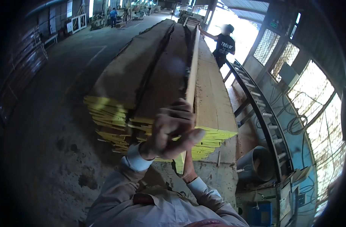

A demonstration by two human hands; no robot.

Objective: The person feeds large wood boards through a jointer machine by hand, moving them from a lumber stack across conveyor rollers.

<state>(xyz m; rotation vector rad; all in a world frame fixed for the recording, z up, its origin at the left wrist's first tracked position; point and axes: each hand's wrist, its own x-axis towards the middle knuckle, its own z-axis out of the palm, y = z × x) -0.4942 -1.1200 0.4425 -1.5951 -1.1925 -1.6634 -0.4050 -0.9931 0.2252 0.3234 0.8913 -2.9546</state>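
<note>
And here the long board (194,72) is being handled, stood on edge on top of the plank stack (161,75). The left hand (172,130) is held over its upper edge near the close end, half open: fingers curled, thumb spread out to the right; whether it is firmly clasped cannot be told. Lower and nearer, the right hand (188,166) is set against the right side of the board's yellow near end, its fingers largely hidden, so how tightly they are closed cannot be told either. At the far end, the board is reached by the outstretched hand (202,29) of a co-worker (224,47) in a dark shirt, on the right of the stack. Beneath, yellow-coated near ends are shown by the planks. To the right, a roller conveyor (269,115) is seen running from near to far, with a round bin (256,164) tipped on its side beside it. Far left, another person (113,17) in blue can be seen.
</note>
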